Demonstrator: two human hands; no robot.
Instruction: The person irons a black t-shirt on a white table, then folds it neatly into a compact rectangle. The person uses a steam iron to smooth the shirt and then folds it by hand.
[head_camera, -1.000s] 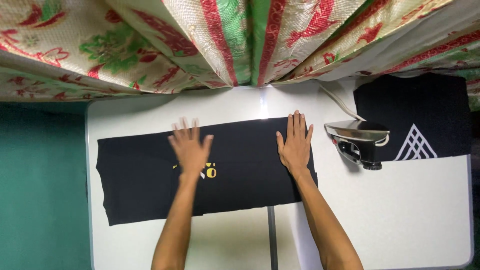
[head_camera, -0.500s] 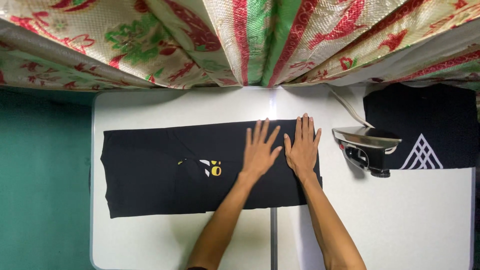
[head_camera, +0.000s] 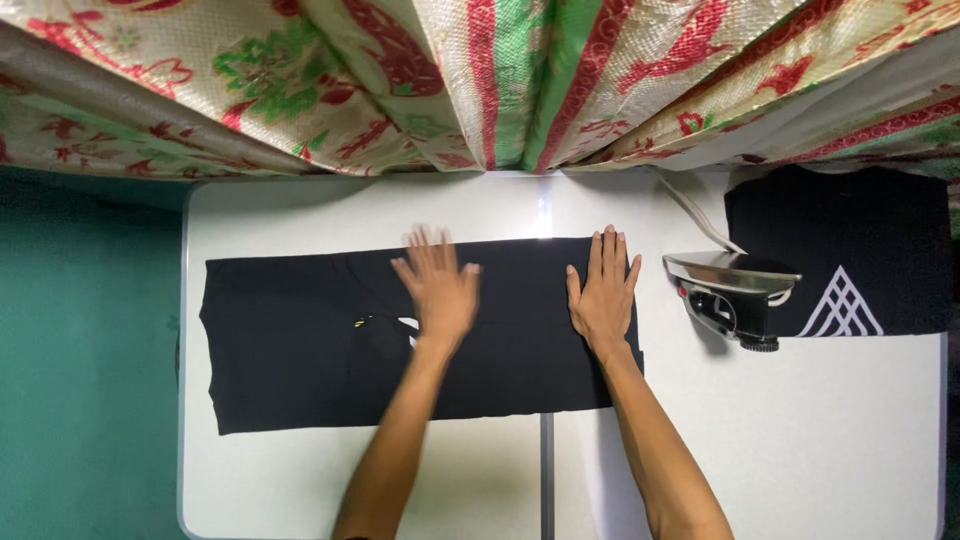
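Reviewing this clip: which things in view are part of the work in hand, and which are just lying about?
In use:
- black shirt, folded long, flat on the white table
- left hand, flat on the shirt, blurred
- right hand, flat near the shirt's right end

Lying about:
- iron, untouched, right of the shirt
- second black garment behind the iron
- patterned curtain

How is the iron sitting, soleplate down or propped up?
Propped up: the iron rests tilted on the white table, shiny soleplate facing up, beside the black shirt.
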